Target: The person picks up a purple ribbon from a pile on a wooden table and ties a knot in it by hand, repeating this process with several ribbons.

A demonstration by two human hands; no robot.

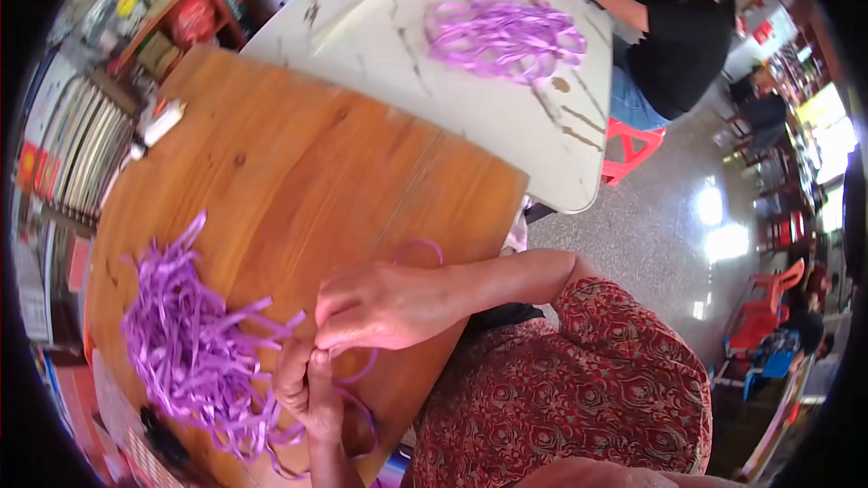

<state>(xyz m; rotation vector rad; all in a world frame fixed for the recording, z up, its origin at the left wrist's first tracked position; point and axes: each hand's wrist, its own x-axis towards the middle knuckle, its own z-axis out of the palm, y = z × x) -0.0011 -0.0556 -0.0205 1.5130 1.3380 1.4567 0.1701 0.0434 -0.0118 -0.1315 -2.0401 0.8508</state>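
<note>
I am watching my right hand (384, 305) reaching across from the right, its fingertips pressed together and pinching a thin purple strip (362, 370) at the near edge of the wooden table (298, 172). My left hand (307, 389) is coming up from the near edge just beneath it, fingers closed around the same strip, thumb touching the right fingertips. The strip is curling in loops to the right of both hands, one loop showing past the right wrist.

Just left of the hands, a loose pile of purple strips (190, 343) is lying on the wood, its strands touching my left hand. Far left on the table, a small white object (158, 122) is sitting near the edge; I cannot tell what it is. Beyond it, a rack of flat items (81, 149) is standing beside the table.

Farther off, a pale marble-patterned table (470, 99) is butting against the wooden one, carrying two more heaps of purple strips (506, 36). A person in a black shirt (678, 36) is sitting at its far right on a red stool (633, 149). I am seeing no container holding the strips.
</note>
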